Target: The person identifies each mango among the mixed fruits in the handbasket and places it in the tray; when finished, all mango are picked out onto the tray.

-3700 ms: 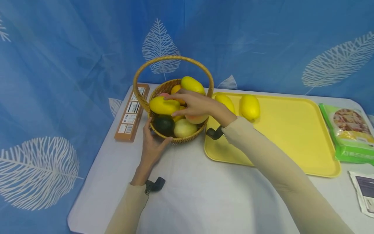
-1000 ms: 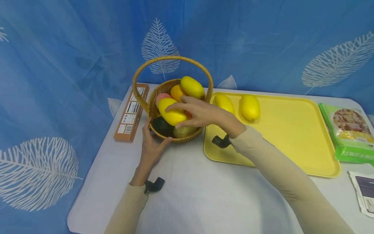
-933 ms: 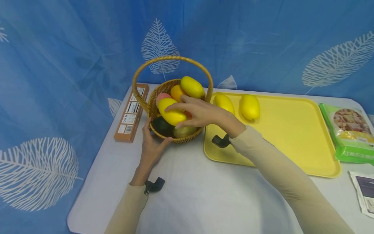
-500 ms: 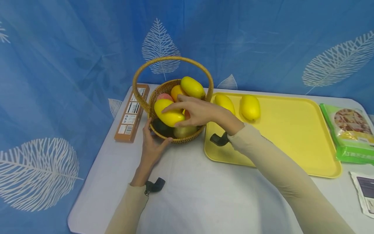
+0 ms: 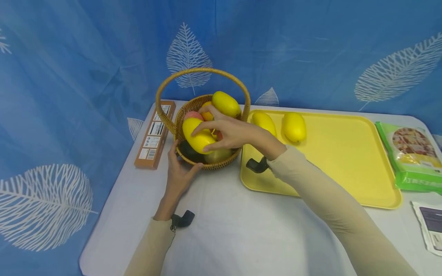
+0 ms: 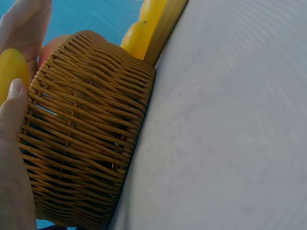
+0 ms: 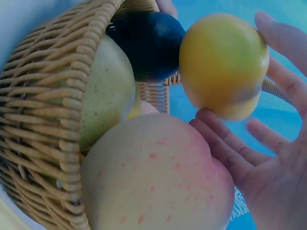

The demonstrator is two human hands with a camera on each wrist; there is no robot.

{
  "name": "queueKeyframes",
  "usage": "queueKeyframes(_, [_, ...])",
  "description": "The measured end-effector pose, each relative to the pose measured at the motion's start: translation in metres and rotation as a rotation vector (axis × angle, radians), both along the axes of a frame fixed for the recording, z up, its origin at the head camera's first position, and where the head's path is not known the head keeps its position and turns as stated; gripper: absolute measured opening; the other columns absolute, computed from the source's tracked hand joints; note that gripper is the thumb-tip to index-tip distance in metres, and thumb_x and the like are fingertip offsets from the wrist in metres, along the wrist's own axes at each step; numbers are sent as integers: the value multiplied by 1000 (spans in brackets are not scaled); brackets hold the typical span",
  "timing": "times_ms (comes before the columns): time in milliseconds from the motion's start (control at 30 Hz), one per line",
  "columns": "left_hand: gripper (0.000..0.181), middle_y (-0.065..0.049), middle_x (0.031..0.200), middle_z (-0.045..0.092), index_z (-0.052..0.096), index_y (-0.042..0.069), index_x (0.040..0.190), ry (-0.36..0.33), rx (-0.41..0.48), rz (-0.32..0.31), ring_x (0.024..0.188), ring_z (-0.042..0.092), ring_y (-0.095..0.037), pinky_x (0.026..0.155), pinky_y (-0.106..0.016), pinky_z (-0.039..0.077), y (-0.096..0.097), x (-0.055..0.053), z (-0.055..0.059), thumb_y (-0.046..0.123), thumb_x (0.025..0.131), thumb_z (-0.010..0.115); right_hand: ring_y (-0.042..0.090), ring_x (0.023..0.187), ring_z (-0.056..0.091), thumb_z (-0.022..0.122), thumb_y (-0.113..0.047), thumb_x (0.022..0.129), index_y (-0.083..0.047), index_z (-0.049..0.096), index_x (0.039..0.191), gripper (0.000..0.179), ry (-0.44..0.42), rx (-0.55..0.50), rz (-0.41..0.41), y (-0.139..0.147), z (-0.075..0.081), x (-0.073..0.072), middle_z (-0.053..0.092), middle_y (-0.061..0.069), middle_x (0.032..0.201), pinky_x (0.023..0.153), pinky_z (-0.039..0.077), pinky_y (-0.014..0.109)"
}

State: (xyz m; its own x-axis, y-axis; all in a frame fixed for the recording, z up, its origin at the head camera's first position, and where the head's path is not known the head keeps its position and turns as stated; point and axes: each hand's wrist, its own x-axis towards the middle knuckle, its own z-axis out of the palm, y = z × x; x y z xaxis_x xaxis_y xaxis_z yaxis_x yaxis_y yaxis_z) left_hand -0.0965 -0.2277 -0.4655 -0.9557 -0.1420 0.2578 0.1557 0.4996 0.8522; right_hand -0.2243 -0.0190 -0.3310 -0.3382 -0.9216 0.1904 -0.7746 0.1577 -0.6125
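My right hand (image 5: 229, 131) grips a yellow mango (image 5: 197, 138) between thumb and fingers, above the left part of a woven basket (image 5: 215, 166). The right wrist view shows the mango's yellow-green skin close to a dark green avocado (image 7: 146, 45). Below them are a pale green speckled fruit (image 7: 108, 91) and a large pink-flecked peach (image 7: 158, 172). My left hand (image 5: 178, 174) holds the basket's near left side, its thumb at the rim. Another yellow mango (image 5: 226, 104) lies at the basket's back right, beside a partly hidden orange (image 5: 207, 115) and a pink fruit (image 5: 193, 115).
Right of the basket lies a yellow tray (image 5: 345, 161) bearing two yellow mangoes, one of them this mango (image 5: 294, 127). A brown box (image 5: 154, 136) is at the left. A green food bag (image 5: 414, 157) and a white packet (image 5: 429, 226) lie far right. The basket handle (image 5: 203, 70) arches overhead.
My right hand has taken hold of the mango at the basket's left and raised it. Over the last second it has shifted slightly left and turned more steeply. My left hand stays put.
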Motion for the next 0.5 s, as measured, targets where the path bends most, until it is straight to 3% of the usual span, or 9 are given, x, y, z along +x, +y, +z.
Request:
queueKeyframes(133, [102, -13, 156, 23, 11, 21, 156, 0, 1, -1, 140, 30, -30, 106, -55, 37, -1, 0, 0, 46, 82, 76, 19, 125, 47, 75, -35, 86, -21, 63, 125, 44, -7, 11, 18, -4, 0, 0, 29, 7, 158, 80, 52, 34])
queueKeyframes(300, [103, -13, 156, 23, 11, 21, 156, 6, -4, 0, 140, 31, -31, 106, -56, 37, -2, 0, 0, 48, 82, 76, 16, 123, 49, 75, -30, 86, -20, 63, 125, 41, -14, -8, 4, -6, 1, 1, 31, 6, 158, 84, 52, 26])
queueKeyframes(333, [103, -14, 156, 23, 11, 20, 156, 7, -6, 0, 140, 31, -31, 106, -56, 37, -2, 0, -1, 47, 82, 76, 16, 119, 52, 75, -30, 86, -20, 63, 125, 42, -22, -24, -4, -4, 1, 2, 31, 5, 158, 83, 53, 27])
queueKeyframes(500, [104, -13, 157, 22, 11, 17, 157, 8, -19, -1, 140, 31, -30, 106, -56, 37, -3, 0, 0, 49, 82, 76, 19, 131, 45, 77, -32, 85, -21, 64, 124, 43, 4, -130, -54, 8, 6, 6, 35, 4, 155, 102, 46, 37])
